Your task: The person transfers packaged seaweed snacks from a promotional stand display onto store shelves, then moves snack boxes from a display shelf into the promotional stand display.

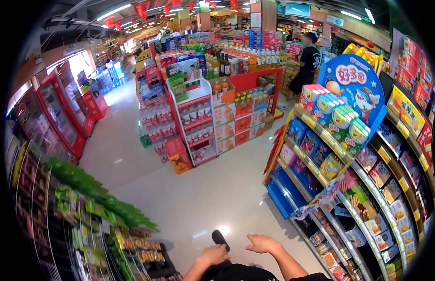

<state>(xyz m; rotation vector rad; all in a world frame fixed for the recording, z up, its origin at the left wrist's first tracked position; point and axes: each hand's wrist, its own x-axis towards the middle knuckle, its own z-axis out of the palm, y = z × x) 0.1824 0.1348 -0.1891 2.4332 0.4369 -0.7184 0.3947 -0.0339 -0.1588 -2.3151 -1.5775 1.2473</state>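
Note:
Near the bottom edge, my left hand (213,255) hangs low over my dark clothing, palm down, with its fingers partly hidden and merging together. To its right my right hand (263,244) is held out above the pale floor, fingers stretched toward the left and nothing in them. The two hands are apart. A dark shoe (220,238) shows on the floor between and just beyond them. Neither hand touches a shelf. Nearest to my right hand is the snack shelf (292,187) with a blue basket (283,193) at its low level.
Glossy floor (133,187) runs ahead between shelves. Green packets hang on a rack (93,210) at the left. A display of bottles and cartons (225,126) stands in front, red fridges (58,112) beyond to the left. A person in black (307,65) stands behind the display.

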